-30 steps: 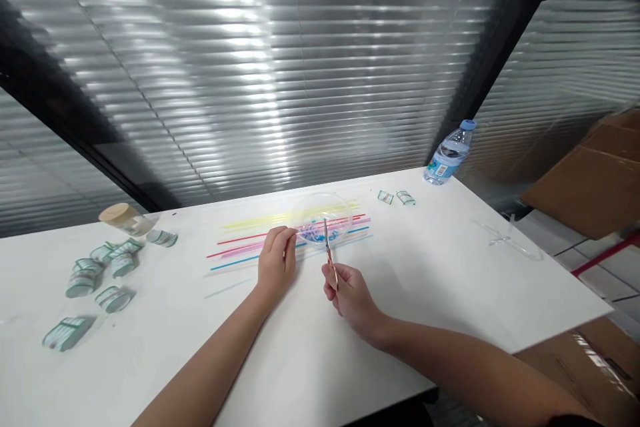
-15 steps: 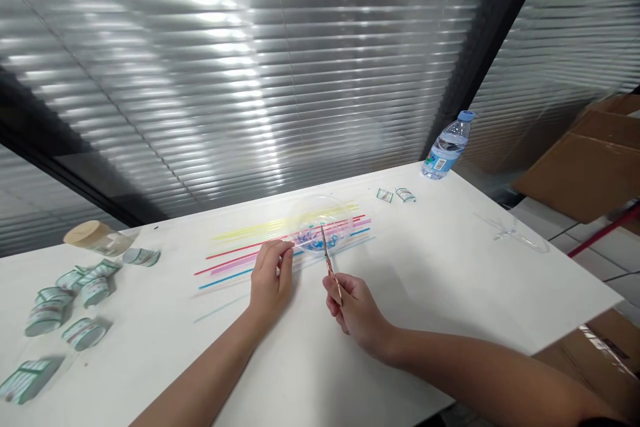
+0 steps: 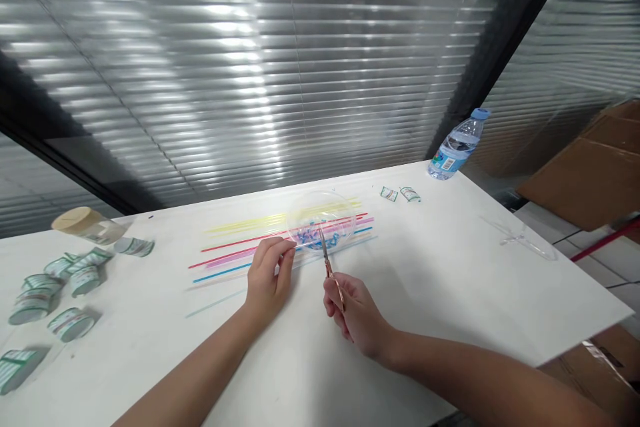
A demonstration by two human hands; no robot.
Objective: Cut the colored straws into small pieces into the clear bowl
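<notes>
My left hand pinches a thin pale strip between thumb and fingertips, its end reaching over a clear round bowl. My right hand is wrapped round the rose-gold handles of a pair of scissors. Their blades point away from me over the bowl's near side, close to the strip, and look slightly parted. Small blue and purple cut pieces lie in the bowl. Long strips in yellow, red, pink and blue spread across the table around the bowl.
Several printed paper rolls lie at the left beside a clear jar with a tan lid. A water bottle stands at the far right corner, near two small printed pieces. Clear plastic lies at right; blinds rise behind.
The camera view has shifted slightly. Both hands keep nearly the same pose over the bowl, and the scissor blades now look a little further apart.
</notes>
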